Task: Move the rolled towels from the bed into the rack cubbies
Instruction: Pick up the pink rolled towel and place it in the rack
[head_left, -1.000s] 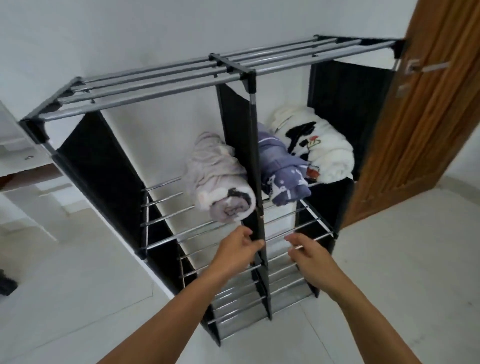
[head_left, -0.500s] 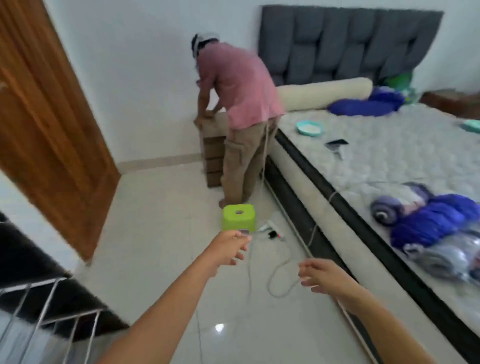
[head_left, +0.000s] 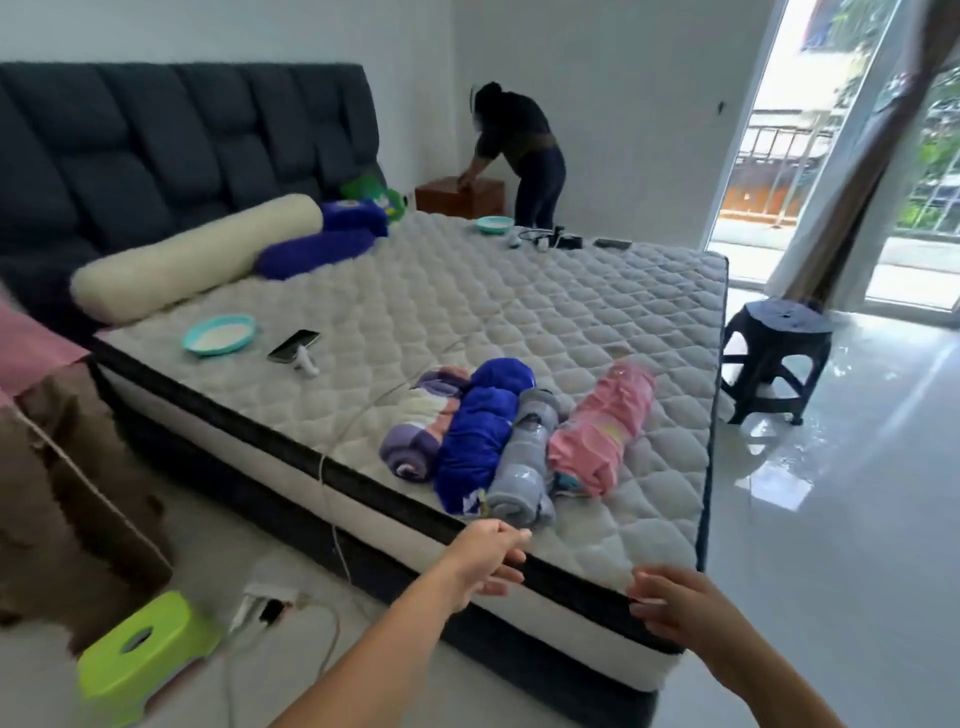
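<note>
At the bed's near edge, left hand (head_left: 483, 558) and right hand (head_left: 680, 603) reach out empty, fingers loosely spread. Fetching step, I'd say: next, grip the grey rolled towel (head_left: 522, 467), nearest of four.

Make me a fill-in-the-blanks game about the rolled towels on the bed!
1. ____ rolled towels lie side by side on the bed.
2. The towel farthest right is ____.
3. The dark blue towel lies between the purple one and the ____ one.
4. Both hands are ____, holding nothing.

Missing words: four; pink; grey; empty
</note>
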